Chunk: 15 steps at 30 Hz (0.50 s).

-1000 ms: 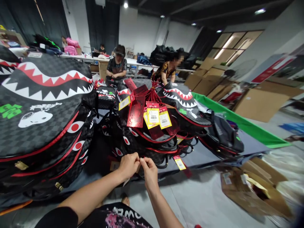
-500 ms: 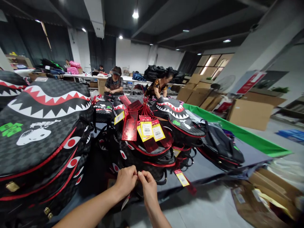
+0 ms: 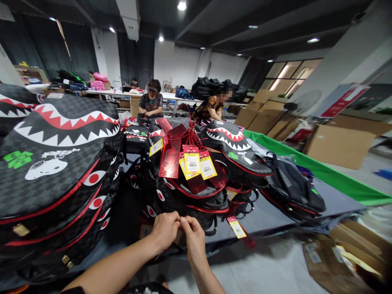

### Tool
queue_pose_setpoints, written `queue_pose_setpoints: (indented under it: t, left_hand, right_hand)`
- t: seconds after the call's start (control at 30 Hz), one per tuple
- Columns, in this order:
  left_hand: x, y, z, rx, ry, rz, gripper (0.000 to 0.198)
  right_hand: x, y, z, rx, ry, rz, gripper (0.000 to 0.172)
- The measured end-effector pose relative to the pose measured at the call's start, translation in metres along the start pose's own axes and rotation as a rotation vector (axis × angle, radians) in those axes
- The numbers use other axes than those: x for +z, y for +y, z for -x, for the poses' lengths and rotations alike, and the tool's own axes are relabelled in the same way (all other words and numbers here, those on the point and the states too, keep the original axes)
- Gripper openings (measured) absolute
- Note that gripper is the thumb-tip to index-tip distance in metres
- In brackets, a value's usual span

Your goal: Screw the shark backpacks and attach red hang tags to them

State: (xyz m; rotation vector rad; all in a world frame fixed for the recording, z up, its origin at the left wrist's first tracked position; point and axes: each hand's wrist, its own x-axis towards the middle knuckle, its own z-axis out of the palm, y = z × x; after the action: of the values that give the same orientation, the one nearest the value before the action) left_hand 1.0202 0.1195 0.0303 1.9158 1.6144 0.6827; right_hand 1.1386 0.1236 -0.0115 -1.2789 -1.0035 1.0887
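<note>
1. The white-and-yellow tags [image 3: 192, 164] lie fanned on the middle backpack [image 3: 182, 204], straight ahead of the person; they carry black barcodes under a pink-red header, with print too small to read.
2. Beside them on the left is a shiny red tag [image 3: 169, 161] with a darker pattern, and red strings [image 3: 190, 136] bunch just behind.
3. Another barcode tag [image 3: 237, 228], yellow-edged, hangs at the table edge to the right, its lettering equally tiny.
4. The large backpack [image 3: 69, 141] on the left shows a toothed shark mouth, a white dog's head and a green blocky patch [image 3: 17, 159] (perhaps letters, but I cannot make out a word). A small white label [image 3: 56, 96] sits at its top edge.
5. A red-and-white sign [image 3: 343, 101] at the far right is too blurred to read.
6. The left hand [image 3: 167, 229] has thumb and fingers drawn into a narrow pinch, just in front of the middle backpack.
7. The right hand [image 3: 193, 233] pinches just as narrowly, its fingertips meeting the left's; whatever is between them is too small to tell.
</note>
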Motion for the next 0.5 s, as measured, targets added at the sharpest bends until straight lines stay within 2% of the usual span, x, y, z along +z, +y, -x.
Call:
queue_pose_setpoints:
  t: [0.07,0.13,0.2,0.23,0.27,0.33,0.37,0.43,0.5]
  left_hand:
    - [-0.007,0.003,0.004,-0.006,-0.007,0.003,0.013]
    - [-0.031,0.007,0.007,0.027,-0.015,0.060,0.010]
    - [-0.073,0.015,0.002,0.096,0.089,0.129,0.013]
    - [-0.100,0.020,-0.005,0.140,0.198,0.149,0.013]
    - [-0.129,0.027,-0.016,0.195,0.323,0.150,0.015]
    - [-0.184,0.044,-0.052,0.260,0.610,0.055,0.021]
    - [-0.207,0.053,-0.075,0.279,0.682,-0.036,0.021]
    - [-0.238,0.072,-0.126,0.281,0.652,-0.216,0.020]
    - [-0.249,0.089,-0.172,0.234,0.506,-0.385,0.018]
  right_hand:
    - [-0.006,-0.006,0.000,-0.022,-0.079,0.056,0.037]
    - [-0.018,-0.025,0.000,-0.040,-0.266,0.185,0.036]
    - [-0.033,-0.062,-0.005,-0.074,-0.448,0.355,0.035]
    - [-0.039,-0.085,-0.011,-0.107,-0.490,0.426,0.033]
    - [-0.042,-0.112,-0.021,-0.167,-0.442,0.457,0.033]
    - [-0.039,-0.165,-0.054,-0.391,-0.245,0.464,0.031]
    - [-0.032,-0.188,-0.077,-0.501,-0.148,0.460,0.031]
    - [-0.006,-0.225,-0.132,-0.624,-0.049,0.443,0.029]
    - [0.028,-0.244,-0.187,-0.612,-0.022,0.419,0.034]
